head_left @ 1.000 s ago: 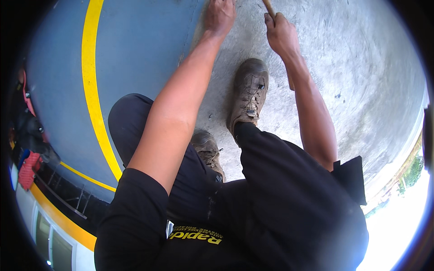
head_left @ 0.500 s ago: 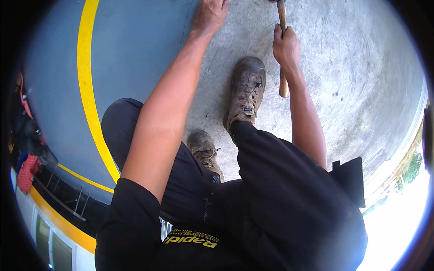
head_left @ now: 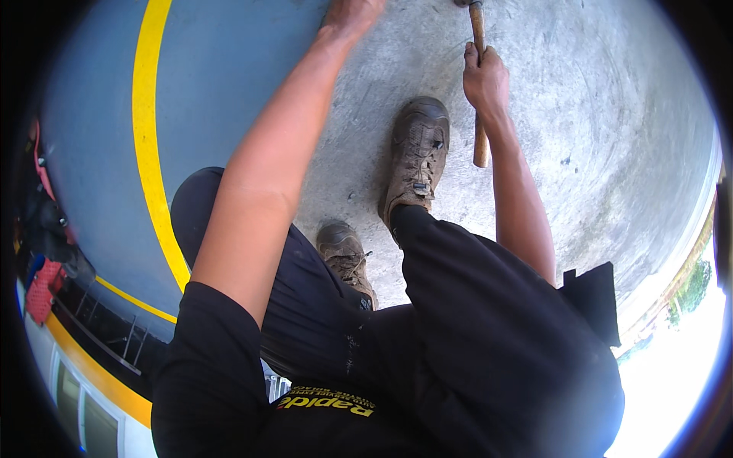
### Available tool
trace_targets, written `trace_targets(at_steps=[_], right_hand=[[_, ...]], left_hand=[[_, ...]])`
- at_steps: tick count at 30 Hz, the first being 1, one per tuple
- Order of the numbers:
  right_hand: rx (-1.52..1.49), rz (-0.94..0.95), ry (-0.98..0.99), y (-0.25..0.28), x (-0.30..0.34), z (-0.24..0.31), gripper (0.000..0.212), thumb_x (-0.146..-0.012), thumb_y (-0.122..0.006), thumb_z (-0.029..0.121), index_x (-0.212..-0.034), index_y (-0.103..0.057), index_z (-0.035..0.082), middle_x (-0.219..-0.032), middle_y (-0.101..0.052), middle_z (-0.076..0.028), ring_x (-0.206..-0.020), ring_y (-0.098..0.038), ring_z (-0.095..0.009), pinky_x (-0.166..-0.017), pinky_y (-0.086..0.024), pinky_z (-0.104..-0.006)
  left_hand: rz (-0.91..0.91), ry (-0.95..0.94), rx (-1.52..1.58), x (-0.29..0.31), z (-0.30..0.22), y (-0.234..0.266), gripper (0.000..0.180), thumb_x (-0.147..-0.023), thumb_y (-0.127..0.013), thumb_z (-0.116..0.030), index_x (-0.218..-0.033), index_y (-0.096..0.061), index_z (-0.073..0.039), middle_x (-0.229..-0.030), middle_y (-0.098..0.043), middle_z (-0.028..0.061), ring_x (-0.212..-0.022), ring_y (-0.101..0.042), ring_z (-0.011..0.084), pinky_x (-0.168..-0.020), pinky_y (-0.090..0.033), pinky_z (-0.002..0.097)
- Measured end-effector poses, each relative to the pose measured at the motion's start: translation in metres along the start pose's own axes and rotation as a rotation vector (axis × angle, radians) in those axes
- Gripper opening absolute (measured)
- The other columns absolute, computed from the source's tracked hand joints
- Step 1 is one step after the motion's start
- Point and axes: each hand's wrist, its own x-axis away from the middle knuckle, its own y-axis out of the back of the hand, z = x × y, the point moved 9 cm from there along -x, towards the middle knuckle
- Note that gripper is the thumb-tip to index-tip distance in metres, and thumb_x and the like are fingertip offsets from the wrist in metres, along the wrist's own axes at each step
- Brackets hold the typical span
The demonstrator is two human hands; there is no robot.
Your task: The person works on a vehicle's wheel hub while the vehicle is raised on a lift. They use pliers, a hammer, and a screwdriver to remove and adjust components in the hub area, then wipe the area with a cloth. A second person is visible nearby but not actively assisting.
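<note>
My right hand (head_left: 486, 82) is closed round the wooden handle of a hammer (head_left: 480, 145), with the thumb lying along it. The hammer's dark metal head is partly cut off by the top edge, and the butt of the handle points back toward me. My left hand (head_left: 353, 15) is stretched far forward at the top edge, to the left of the hammer. Its fingers run out of the picture, so what they touch or hold is hidden.
Brown work shoes (head_left: 420, 149) stand on the grey concrete floor (head_left: 595, 114) between my arms. On the left lies blue painted floor with a yellow stripe (head_left: 145, 107). A red object (head_left: 46, 290) and a dark metal rack are at the far left.
My left hand has moved slightly forward and left, farther out of the picture. My right hand and the hammer have barely shifted.
</note>
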Motion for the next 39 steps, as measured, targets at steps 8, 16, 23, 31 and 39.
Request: trace_targets(at_steps=[8, 16, 23, 31, 39], right_hand=[[-0.007, 0.074, -0.019, 0.002, 0.017, 0.015, 0.049, -0.112, -0.054, 0.046, -0.108, -0.066, -0.002, -0.092, -0.075, -0.028, -0.090, -0.073, -0.049, -0.081, -0.055, -0.0581], [-0.097, 0.148, 0.000, 0.003, 0.032, 0.057, 0.045, -0.113, -0.051, 0.044, -0.108, -0.062, 0.000, -0.089, -0.075, -0.027, -0.086, -0.074, -0.049, -0.078, -0.055, -0.0592], [-0.034, 0.145, 0.102, -0.009, 0.023, 0.058, 0.043, -0.114, -0.050, 0.040, -0.109, -0.060, -0.002, -0.086, -0.074, -0.029, -0.083, -0.074, -0.050, -0.077, -0.057, -0.0600], [-0.039, 0.127, 0.117, -0.012, 0.015, 0.051, 0.043, -0.113, -0.051, 0.041, -0.104, -0.061, 0.000, -0.087, -0.074, -0.030, -0.082, -0.073, -0.051, -0.075, -0.056, -0.0601], [-0.035, 0.052, 0.149, -0.003, 0.016, 0.052, 0.043, -0.113, -0.051, 0.042, -0.108, -0.060, 0.000, -0.087, -0.074, -0.029, -0.084, -0.074, -0.050, -0.076, -0.057, -0.0606]], left_hand=[[-0.015, 0.120, -0.052, 0.015, 0.004, -0.016, 0.015, -0.095, -0.074, -0.009, -0.106, -0.069, -0.001, -0.109, -0.066, 0.0258, -0.105, -0.065, 0.0479, -0.089, -0.054, 0.0542], [-0.017, 0.129, -0.009, 0.014, -0.006, -0.015, 0.009, -0.095, -0.071, -0.006, -0.102, -0.071, 0.000, -0.104, -0.068, 0.0244, -0.103, -0.066, 0.0477, -0.090, -0.054, 0.0542], [-0.013, 0.166, 0.021, 0.016, -0.006, -0.011, 0.008, -0.096, -0.071, -0.007, -0.102, -0.072, -0.002, -0.104, -0.070, 0.0232, -0.102, -0.067, 0.0464, -0.090, -0.054, 0.0539], [-0.022, 0.141, 0.022, 0.013, -0.004, -0.013, 0.010, -0.096, -0.071, -0.008, -0.102, -0.072, -0.001, -0.103, -0.071, 0.0234, -0.102, -0.068, 0.0471, -0.088, -0.055, 0.0544], [-0.005, 0.137, 0.023, 0.014, -0.006, -0.012, 0.009, -0.095, -0.071, -0.007, -0.102, -0.072, -0.001, -0.102, -0.071, 0.0235, -0.099, -0.068, 0.0473, -0.086, -0.055, 0.0545]])
